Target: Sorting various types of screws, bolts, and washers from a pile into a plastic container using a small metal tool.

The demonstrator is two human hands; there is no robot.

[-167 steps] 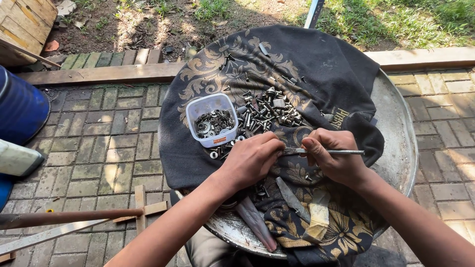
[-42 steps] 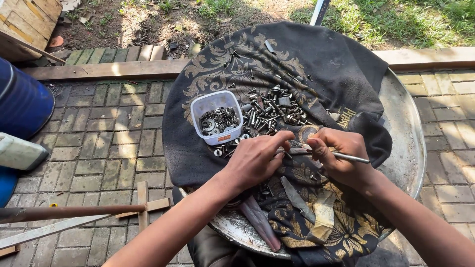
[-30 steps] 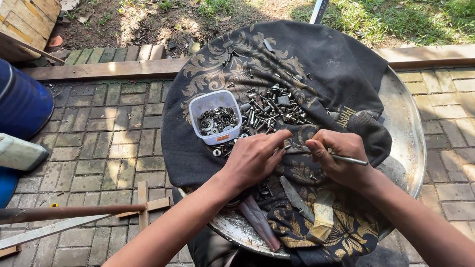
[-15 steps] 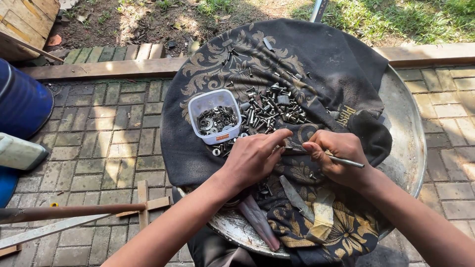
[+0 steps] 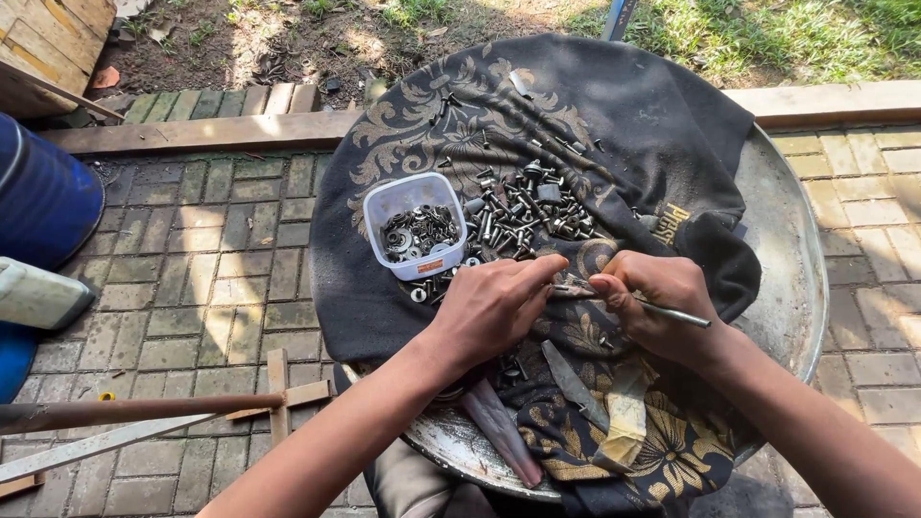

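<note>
Head view, looking straight down: both hands meet at centre frame over a dark patterned cloth [image 5: 614,105] spread on a round metal tray [image 5: 791,269]. The right hand [image 5: 662,307] is clenched around a thin metal rod [image 5: 676,313], which pokes out toward the right. The left hand [image 5: 494,307] pinches the rod's other end with curled fingertips. Just above them lies a pile of bolts and screws [image 5: 523,211], and left of it a clear plastic tub [image 5: 414,225] of washers. Blue barrel [image 5: 43,201] at far left.
</note>
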